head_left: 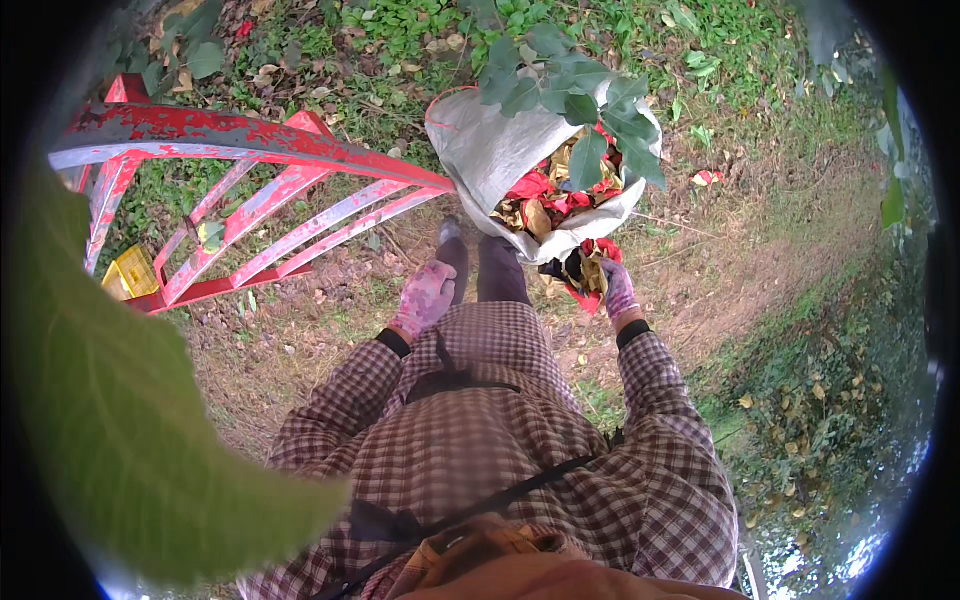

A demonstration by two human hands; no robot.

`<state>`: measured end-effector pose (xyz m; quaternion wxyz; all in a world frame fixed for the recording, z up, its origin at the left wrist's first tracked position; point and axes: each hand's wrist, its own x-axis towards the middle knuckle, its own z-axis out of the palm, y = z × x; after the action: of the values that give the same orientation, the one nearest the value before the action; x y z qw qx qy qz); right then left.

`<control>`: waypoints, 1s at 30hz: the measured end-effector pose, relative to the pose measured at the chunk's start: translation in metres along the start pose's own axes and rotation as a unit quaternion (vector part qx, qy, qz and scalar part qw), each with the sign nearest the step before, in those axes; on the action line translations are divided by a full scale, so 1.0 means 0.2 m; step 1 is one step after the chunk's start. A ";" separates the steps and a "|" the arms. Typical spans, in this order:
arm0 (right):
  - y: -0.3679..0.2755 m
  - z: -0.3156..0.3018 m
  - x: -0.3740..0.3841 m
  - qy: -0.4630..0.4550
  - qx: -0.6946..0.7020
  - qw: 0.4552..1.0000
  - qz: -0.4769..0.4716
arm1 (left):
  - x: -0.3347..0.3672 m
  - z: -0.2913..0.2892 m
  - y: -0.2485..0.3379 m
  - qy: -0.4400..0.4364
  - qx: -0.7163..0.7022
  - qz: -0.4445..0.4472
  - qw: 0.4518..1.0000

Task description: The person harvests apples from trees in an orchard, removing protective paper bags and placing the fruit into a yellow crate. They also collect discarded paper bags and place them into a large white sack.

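My right hand (620,287), in a pink and purple patterned glove, is closed on crumpled paper wrappers (584,272) in red, gold and black. It is just below the mouth of a white woven sack (487,135). Inside the sack lies a heap of similar red and gold crumpled wrappers (566,203). My left hand (425,297), gloved in the same pattern, is in front of my thigh with its fingers curled. Whatever it may hold is hidden.
A worn red metal ladder (250,145) slants across the left, beside a yellow crate (130,273). A leafy branch (570,85) overhangs the sack. One large blurred leaf (130,400) covers the lower left. A red scrap (707,178) lies on the ground to the right.
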<state>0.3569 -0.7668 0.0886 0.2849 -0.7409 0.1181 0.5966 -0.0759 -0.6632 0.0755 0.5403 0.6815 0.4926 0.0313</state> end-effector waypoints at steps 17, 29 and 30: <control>-0.14 -0.18 1.03 0.220 -0.174 0.890 -0.359 | 1.08 0.98 -0.38 0.078 0.156 -0.122 0.977; -0.19 0.33 0.71 -0.282 0.317 0.824 -0.374 | 1.46 1.17 -0.62 0.341 -0.082 -0.102 0.931; -0.20 0.26 0.77 -0.359 0.390 0.750 -0.396 | 1.45 1.13 -0.40 0.348 -0.099 -0.060 0.930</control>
<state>0.3749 -0.6787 -0.0525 0.7816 -0.2771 -0.0743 0.5540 0.1514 -0.6238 -0.2218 0.4008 0.5400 0.6840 0.2827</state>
